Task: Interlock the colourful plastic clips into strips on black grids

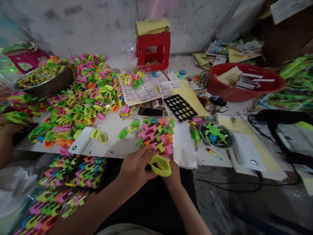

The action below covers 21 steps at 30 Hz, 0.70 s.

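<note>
My left hand is closed at the table's front edge, its fingertips against a yellow-green plastic ring-shaped piece like a toy watch band. Partly behind that piece is my right hand, its fingers hidden. Just beyond both hands lies a block of rows of pink, green, orange and yellow plastic pieces; whatever holds the rows together is covered. A few loose green and yellow pieces lie left of the block. To its right is a white sheet.
A large heap of coloured pieces covers the table's left. A black grid tray, phone, metal bowl and red basin stand beyond and right. At far left is another person's hand. Filled rows sit below the edge.
</note>
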Motion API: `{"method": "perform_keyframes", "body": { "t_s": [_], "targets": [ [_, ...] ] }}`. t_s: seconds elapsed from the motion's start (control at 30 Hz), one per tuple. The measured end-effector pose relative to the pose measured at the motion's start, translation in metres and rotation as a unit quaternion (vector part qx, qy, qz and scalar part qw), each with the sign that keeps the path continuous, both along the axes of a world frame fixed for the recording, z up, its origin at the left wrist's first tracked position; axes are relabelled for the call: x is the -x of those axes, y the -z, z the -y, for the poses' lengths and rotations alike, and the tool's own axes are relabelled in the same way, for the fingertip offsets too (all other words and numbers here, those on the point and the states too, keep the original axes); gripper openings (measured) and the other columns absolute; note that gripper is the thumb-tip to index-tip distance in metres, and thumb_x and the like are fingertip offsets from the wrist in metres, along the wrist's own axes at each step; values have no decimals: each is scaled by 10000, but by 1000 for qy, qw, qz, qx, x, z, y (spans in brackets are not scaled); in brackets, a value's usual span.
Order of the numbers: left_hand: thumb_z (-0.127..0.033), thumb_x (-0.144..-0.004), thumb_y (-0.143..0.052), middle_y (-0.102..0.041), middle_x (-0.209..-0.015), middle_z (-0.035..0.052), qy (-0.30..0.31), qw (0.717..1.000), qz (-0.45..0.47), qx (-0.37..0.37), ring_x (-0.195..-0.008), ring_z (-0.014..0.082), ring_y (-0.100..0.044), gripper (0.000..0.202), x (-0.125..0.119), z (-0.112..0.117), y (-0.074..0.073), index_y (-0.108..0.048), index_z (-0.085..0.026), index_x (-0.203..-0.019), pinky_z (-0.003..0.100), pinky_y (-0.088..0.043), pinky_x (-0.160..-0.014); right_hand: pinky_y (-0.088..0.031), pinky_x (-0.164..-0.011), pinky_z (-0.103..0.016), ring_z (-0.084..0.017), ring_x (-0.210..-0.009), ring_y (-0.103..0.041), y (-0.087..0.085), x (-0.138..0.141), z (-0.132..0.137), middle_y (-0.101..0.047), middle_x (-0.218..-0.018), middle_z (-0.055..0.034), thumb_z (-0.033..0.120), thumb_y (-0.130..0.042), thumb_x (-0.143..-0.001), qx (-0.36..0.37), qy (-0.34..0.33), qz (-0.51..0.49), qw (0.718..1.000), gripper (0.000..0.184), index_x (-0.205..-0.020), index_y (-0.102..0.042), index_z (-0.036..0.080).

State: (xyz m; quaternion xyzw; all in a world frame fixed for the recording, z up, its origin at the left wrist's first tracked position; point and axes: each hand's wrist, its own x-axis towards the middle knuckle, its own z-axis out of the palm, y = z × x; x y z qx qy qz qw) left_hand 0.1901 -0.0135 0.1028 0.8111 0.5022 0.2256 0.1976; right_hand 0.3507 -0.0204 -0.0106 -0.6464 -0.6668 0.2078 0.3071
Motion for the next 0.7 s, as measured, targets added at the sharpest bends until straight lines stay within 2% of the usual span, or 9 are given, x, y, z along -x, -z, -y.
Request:
{"method": "perform_keyframes", "body": {
  "t_s": [0.13, 0.2, 0.3, 0.4, 0.53, 0.63, 0.7],
  "targets": [
    [-281, -720, -722, -621, -1195, 19, -32, 994, -87, -55, -805, 188, -662, 340, -9, -1, 5, -618, -250, -1042, 291, -524, -683, -516, -597, -273, -219, -704, -672, -2, 0, -1, -713, -757, -68, 200, -553, -784, -31, -27, 16, 999, 152, -859, -684, 218],
    [-273, -752, -691, -610, -1205, 15, -37, 994, -81, -55, -801, 184, -658, 304, -7, -4, 7, -613, -250, -1044, 293, -523, -679, -535, -662, -302, -240, -792, -679, -3, 1, -2, -719, -859, -90, 149, -530, -779, -54, -45, 9, 997, 246, -963, -683, 203],
    [-196, -795, -613, -603, -1199, 9, -35, 998, -51, -22, -842, 171, -654, 263, -1, -8, 7, -608, -248, -1053, 280, -525, -703, -550, -686, -322, -242, -821, -681, -2, 3, -4, -713, -908, -93, 106, -511, -774, -48, -50, -14, 998, 316, -1030, -673, 197],
    [-138, -814, -534, -614, -1165, 4, -27, 999, -29, 2, -873, 159, -648, 262, 4, -9, 1, -610, -250, -1038, 267, -522, -735, -561, -697, -347, -252, -817, -680, -2, 6, -8, -714, -898, -102, 95, -537, -754, -28, -65, -13, 997, 313, -1018, -683, 180],
    [-160, -764, -601, -603, -1197, 8, 12, 1000, -11, 19, -849, 155, -648, 301, 4, -9, -6, -601, -249, -1051, 262, -522, -725, -561, -714, -360, -267, -817, -677, -12, 7, -15, -721, -863, -114, 85, -545, -738, -14, -112, 22, 993, 281, -953, -708, 163],
    [-204, -773, -627, -618, -1180, 21, 17, 999, -29, -29, -846, 166, -646, 277, 3, -7, -3, -607, -243, -1047, 276, -511, -724, -558, -687, -306, -223, -764, -678, -21, 6, -20, -728, -834, -81, 107, -534, -762, -12, -147, -3, 989, 233, -880, -719, 185],
    [-217, -790, -617, -643, -1125, 22, 4, 996, -48, -69, -817, 166, -644, 210, 2, -7, 2, -624, -235, -999, 280, -499, -708, -550, -639, -269, -195, -689, -671, -22, 6, -23, -725, -762, -55, 127, -560, -750, -18, -130, -22, 991, 176, -780, -719, 196]
  ]
}}
